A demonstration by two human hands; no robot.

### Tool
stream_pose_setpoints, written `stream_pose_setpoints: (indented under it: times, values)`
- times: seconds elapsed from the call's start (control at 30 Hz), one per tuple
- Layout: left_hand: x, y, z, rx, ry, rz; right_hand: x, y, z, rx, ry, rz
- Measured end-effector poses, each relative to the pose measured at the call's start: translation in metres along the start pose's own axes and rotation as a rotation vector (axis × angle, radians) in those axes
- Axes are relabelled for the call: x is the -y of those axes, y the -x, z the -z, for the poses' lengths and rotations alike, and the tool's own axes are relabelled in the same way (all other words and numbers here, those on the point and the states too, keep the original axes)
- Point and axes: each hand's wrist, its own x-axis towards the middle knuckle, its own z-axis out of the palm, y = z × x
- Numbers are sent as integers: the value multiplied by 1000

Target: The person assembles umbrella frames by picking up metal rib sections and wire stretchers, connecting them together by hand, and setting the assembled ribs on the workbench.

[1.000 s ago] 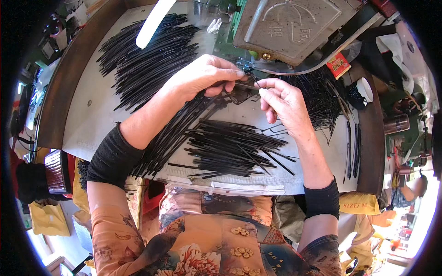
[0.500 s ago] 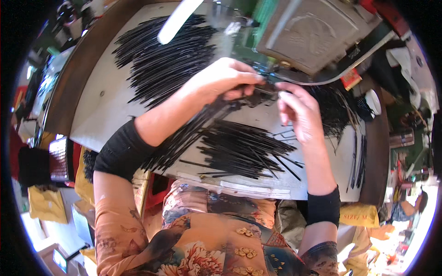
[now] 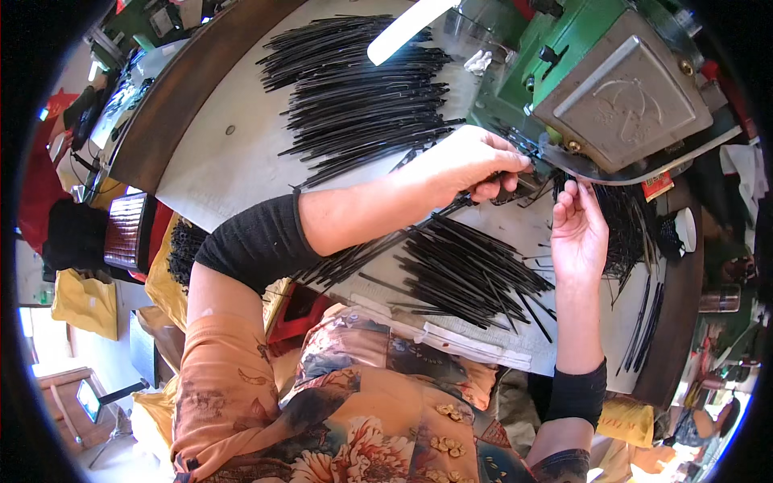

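My left hand (image 3: 481, 165) is closed beside the working end of a green machine (image 3: 555, 60). Its fingers curl around the ends of thin black rods (image 3: 362, 248), which trail back beneath my left forearm. My right hand (image 3: 581, 233) is raised just right of it, under the machine's curved metal edge (image 3: 644, 171). Its fingers are bent with the tips close together; whatever lies between them is too small to make out. Below and between the hands, a loose pile of black rods (image 3: 475, 270) rests on the pale worktable (image 3: 205, 161).
A large stack of black rods (image 3: 362, 97) covers the table's far side. More thin dark rods (image 3: 624, 233) lie at the right, near a white cup-like container (image 3: 684, 230). A brown wooden rim (image 3: 153, 121) borders the table. A white lamp tube (image 3: 411, 30) hangs above.
The whole view has shifted, so table and machine sit further right and lower. My left hand stays at the machine; my right hand has turned, its fingers now pointing upward.
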Motion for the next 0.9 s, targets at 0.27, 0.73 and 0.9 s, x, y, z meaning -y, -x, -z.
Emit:
stream_pose_setpoints:
  times: [0.27, 0.73, 0.9]
  values:
    - [-13, 3, -5, -44, -474, -99, -4, 0, -1, -17, 81, -10]
    - [-15, -2, 2, -3, -229, -43, -4, 2, -11, -20, 123, -27]
    - [-4, 12, -15, 63, -526, -32, -6, 4, -7, -54, 190, -27]
